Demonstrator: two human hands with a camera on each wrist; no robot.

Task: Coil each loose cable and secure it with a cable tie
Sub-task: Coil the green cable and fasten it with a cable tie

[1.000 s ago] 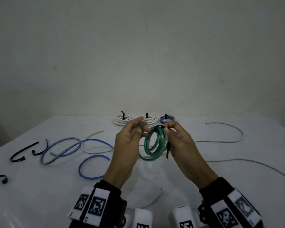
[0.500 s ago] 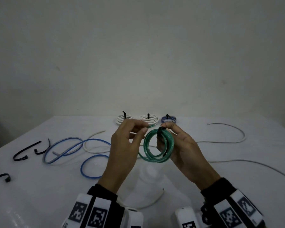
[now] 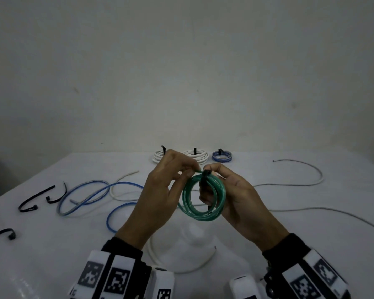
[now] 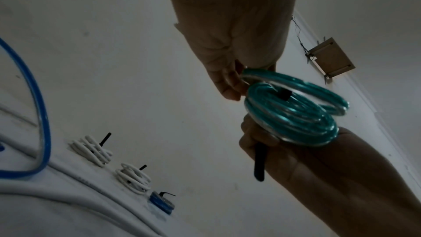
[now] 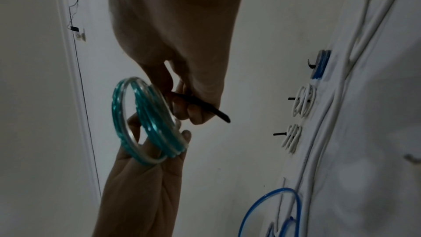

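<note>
Held above the white surface (image 3: 52, 244), the coiled translucent green cable (image 3: 203, 197) is pinched at its top by the left hand (image 3: 160, 195), while the right hand (image 3: 235, 199) pinches the black plastic cable tie (image 3: 204, 182) looped round the coil's strands

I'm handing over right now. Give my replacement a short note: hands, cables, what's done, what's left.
Left hand pinches the green coil at its top. Right hand holds the coil and grips the black cable tie wrapped over it; whether it is locked can't be told.
Done: three tied coils at the table's far edge.
Left: blue cable and white cables lie loose; spare ties at left.
</note>
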